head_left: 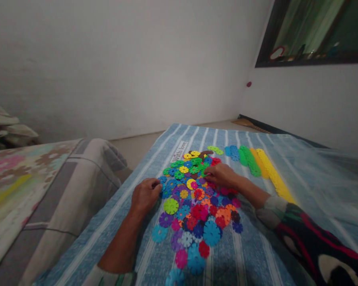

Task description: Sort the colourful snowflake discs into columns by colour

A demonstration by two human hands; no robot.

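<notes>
A loose pile of notched plastic interlocking discs (pixel 198 196) in many colours lies on the striped blue cloth (pixel 149 248). At the pile's left edge my left hand (pixel 145 194) rests with its fingers curled together beside blue discs (pixel 170 184); whatever is between the fingertips is hidden. My right hand (pixel 221 174) reaches in from the right, thumb and fingers pinched at the pile's upper right, next to green discs (pixel 196 166). What this pinch holds is too small to make out. A lime disc (pixel 171 206) lies near my left wrist.
Right of the pile, discs are grouped by colour in overlapping rows: yellow (pixel 274 174), orange (pixel 259 163), green (pixel 250 162) and blue (pixel 234 153). Clear plastic sheeting (pixel 325 178) spreads at the right. A bed-like surface with a patterned cover (pixel 74 171) stands at the left.
</notes>
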